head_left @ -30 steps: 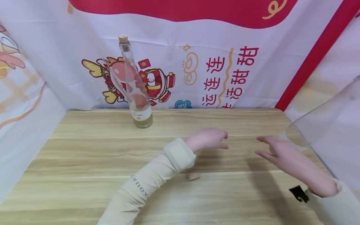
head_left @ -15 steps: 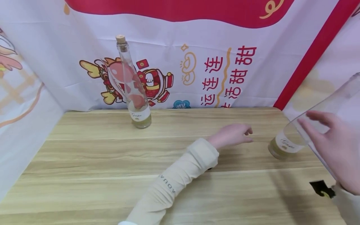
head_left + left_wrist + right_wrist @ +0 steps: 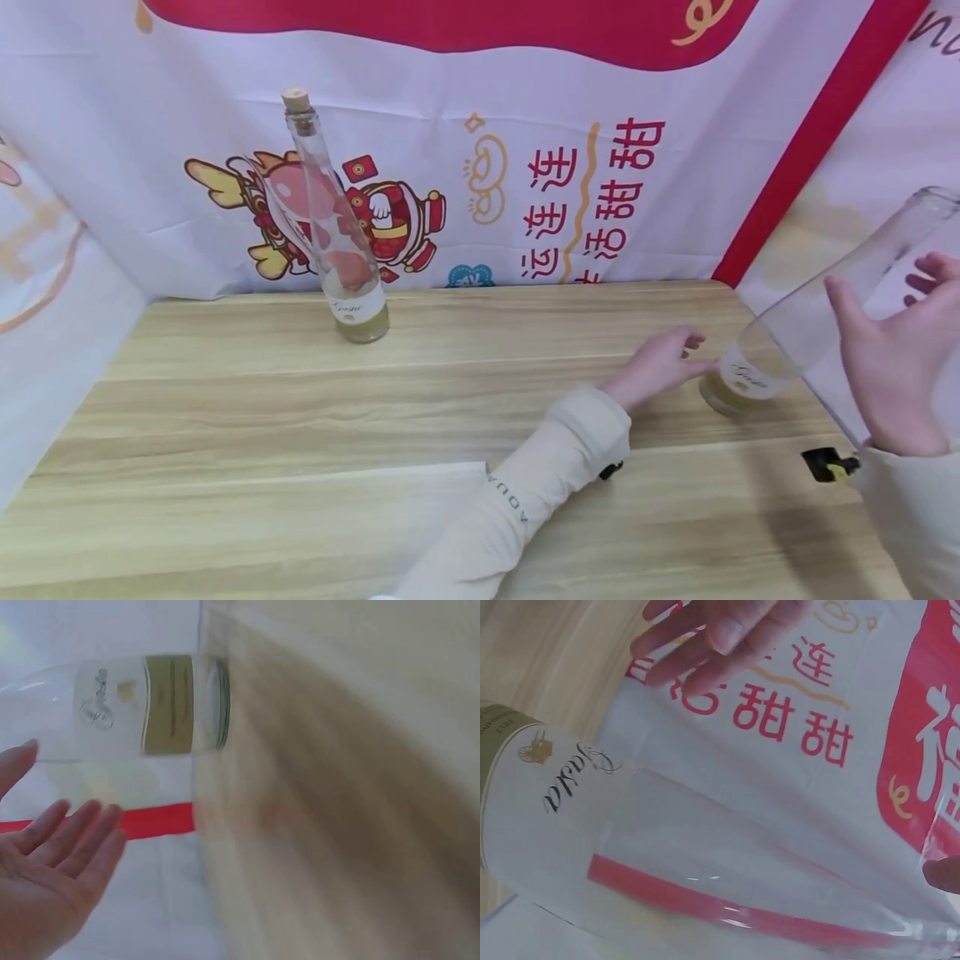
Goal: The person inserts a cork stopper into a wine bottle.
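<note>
Two bare hands stand close about a clear bottle (image 3: pixel 813 325) at the right end of the tabletop (image 3: pixel 300 425). The left hand (image 3: pixel 660 362) has its fingers extended and slightly parted, with the thumb well away from them; its thumb tip is right by the label (image 3: pixel 750 377), and whether they touch cannot be told. The right hand (image 3: pixel 900 358) is near the upper part of the bottle, thumb and fingers spread wide with a broad gap between; contact with the glass is also unclear. The bottle is tall and slim-necked, its base on the tabletop, its white label marked with dark script above an olive-gold band. The left arm, in a cream sleeve (image 3: pixel 517 492), reaches diagonally across; the right forearm rises from the lower right. Well apart, toward the back left, stands a corked bottle (image 3: pixel 341 242), before a printed cloth (image 3: pixel 420 108).
</note>
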`<state>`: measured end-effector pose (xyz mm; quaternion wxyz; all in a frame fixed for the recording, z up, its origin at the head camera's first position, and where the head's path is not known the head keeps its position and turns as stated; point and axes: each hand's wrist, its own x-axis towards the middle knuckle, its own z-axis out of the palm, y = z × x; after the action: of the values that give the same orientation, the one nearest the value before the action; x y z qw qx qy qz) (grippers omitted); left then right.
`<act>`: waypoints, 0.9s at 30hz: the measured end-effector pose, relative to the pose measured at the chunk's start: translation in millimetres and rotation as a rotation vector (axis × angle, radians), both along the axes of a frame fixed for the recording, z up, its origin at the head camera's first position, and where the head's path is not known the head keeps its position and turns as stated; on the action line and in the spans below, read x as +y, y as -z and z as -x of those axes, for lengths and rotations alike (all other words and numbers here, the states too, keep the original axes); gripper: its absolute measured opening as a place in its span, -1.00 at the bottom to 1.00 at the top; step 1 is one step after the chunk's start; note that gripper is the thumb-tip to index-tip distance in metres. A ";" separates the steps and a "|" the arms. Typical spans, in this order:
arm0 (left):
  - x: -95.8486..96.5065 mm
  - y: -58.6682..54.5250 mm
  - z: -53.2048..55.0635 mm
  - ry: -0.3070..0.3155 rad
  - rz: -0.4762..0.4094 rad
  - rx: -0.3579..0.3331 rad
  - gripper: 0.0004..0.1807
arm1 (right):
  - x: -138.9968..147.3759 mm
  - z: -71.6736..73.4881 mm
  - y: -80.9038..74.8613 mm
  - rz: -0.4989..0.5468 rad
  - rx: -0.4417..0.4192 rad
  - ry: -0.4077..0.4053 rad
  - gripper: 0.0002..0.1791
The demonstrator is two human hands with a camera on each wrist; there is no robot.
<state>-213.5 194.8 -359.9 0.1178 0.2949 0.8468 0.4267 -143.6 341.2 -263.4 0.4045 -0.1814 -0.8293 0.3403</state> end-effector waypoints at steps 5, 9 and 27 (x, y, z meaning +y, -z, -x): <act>12.4 9.9 -6.9 -0.021 -0.189 -0.114 -0.40 | 7.0 12.7 7.9 0.139 -0.120 -0.031 -0.31; 16.6 13.6 -10.9 -0.042 -0.231 -0.165 -0.37 | 11.0 19.9 11.2 0.242 -0.158 -0.106 -0.41; 0.7 -4.1 -2.9 0.047 -0.200 -0.163 -0.06 | -23.0 8.1 -8.2 0.117 -0.124 -0.363 -0.76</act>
<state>-210.6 195.5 -355.9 0.1663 0.2892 0.7803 0.5290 -151.7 318.2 -255.3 0.2733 -0.0727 -0.8506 0.4433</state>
